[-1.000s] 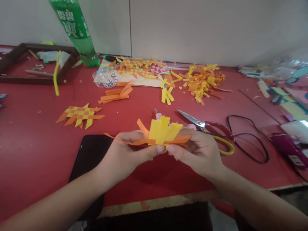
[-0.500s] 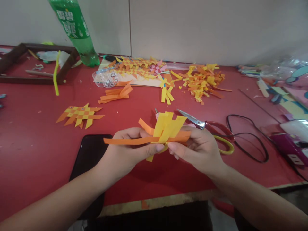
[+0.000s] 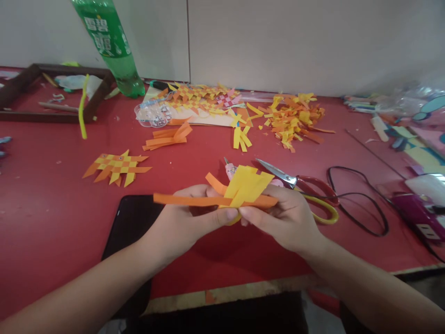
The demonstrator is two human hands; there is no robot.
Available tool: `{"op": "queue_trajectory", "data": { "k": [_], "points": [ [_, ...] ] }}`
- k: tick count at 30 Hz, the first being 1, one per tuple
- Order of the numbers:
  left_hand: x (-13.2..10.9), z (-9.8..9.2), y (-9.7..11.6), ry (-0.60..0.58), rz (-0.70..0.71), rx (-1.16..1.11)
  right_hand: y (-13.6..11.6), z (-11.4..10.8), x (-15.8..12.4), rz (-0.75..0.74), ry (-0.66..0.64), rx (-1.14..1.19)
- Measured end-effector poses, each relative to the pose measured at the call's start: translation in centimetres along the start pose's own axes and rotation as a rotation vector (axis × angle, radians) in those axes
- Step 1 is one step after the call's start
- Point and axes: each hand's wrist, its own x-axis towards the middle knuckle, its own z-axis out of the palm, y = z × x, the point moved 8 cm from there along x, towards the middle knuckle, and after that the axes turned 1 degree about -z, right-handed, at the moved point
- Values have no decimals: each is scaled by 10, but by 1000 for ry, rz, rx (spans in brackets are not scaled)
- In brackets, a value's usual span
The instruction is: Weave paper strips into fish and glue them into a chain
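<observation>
Pinching a bundle of folded paper strips between them, two bare hands meet just above the near part of a red tabletop. The left hand grips the bundle with its thumb along the lower edge; the right hand grasps it from the other side, the two thumb tips close together. Broad yellow strips fan upward from the bundle, and a long orange strip runs level across the left hand. Beneath the left forearm lies a black, phone-like slab, partly covered. Just beyond the hands are a pink-bodied pointed tool, mostly hidden, and scissors with red and yellow handles, near the right hand. Farther left rests a woven orange and yellow paper fish. Behind these are loose orange strips, a few short yellow strips and a heap of paper scraps. At the back, a green bottle appears tilted beside a dark frame, before a pale wall.
</observation>
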Motion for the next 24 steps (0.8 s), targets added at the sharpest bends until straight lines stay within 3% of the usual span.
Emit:
{"op": "queue_trajectory", "data": {
  "k": [3, 8, 13, 16, 20, 24],
  "points": [
    [3, -4, -5, 10, -31, -124, -1, -6, -2, -70, 19, -255],
    [7, -25, -12, 223, -82, -271, 13, -36, -3, -67, 81, -682],
    [8, -34, -12, 336, -75, -345, 42, -33, -7, -18, -237, -926],
    [8, -38, -11, 387, -68, -375, 51, -29, -8, 11, -289, -982],
    [8, -40, -9, 425, -36, -394, 53, -33, -4, 56, -221, -1005],
    [6, -47, -10, 487, -4, -400, 40, -59, -4, 131, 90, -880]
  ]
}}
